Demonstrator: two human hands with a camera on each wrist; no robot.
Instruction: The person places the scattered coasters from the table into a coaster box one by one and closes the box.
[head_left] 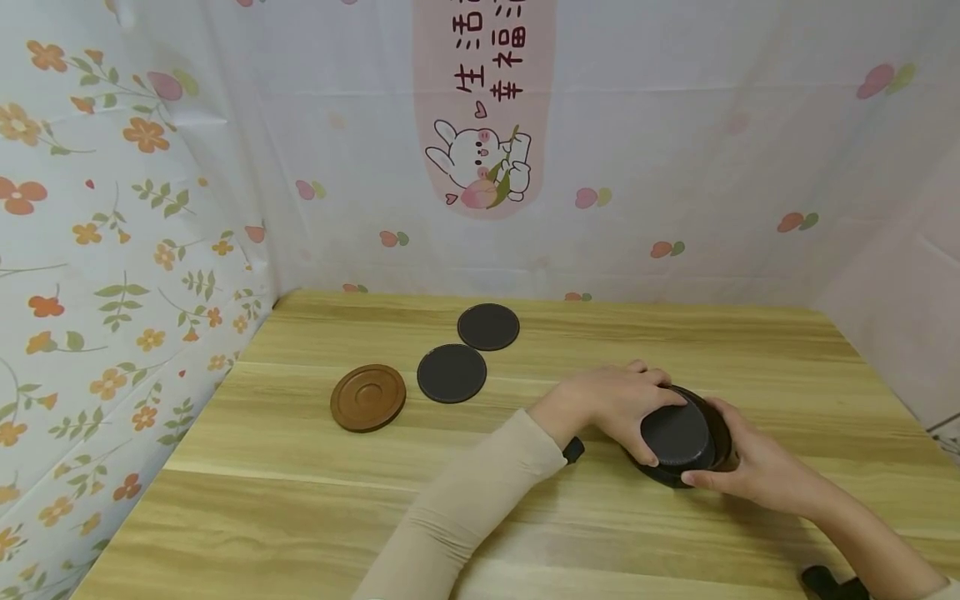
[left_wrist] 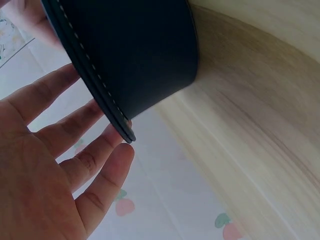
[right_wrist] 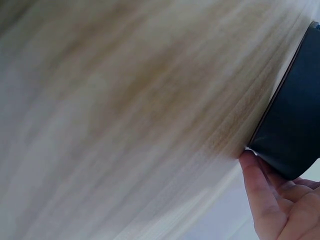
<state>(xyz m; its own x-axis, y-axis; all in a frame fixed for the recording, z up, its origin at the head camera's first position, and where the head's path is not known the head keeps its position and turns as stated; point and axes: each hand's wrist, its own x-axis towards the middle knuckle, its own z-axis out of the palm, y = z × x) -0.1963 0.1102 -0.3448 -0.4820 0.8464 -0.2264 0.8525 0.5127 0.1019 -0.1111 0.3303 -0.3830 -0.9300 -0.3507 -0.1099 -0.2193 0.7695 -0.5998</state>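
Note:
A black round coaster [head_left: 675, 435] lies on top of a dark leather-look round holder [head_left: 722, 433] at the right of the table. My left hand [head_left: 618, 408] reaches over from the left and grips the coaster by its edge, thumb at the near side and fingers at the far side. Around the holder's right side, my right hand [head_left: 757, 458] holds its wall. In the left wrist view, pale stitching runs along the black rim [left_wrist: 95, 75], with the fingertips right at it. The holder's smooth side [right_wrist: 295, 110] shows above the right fingers in the right wrist view.
Two black round coasters, one nearer [head_left: 452, 373] and one farther back [head_left: 488, 327], lie flat left of the hands. A brown wooden disc [head_left: 368, 397] with ringed grooves lies beside them. Patterned cloth [head_left: 337, 167] hangs behind the wooden table [head_left: 300, 500].

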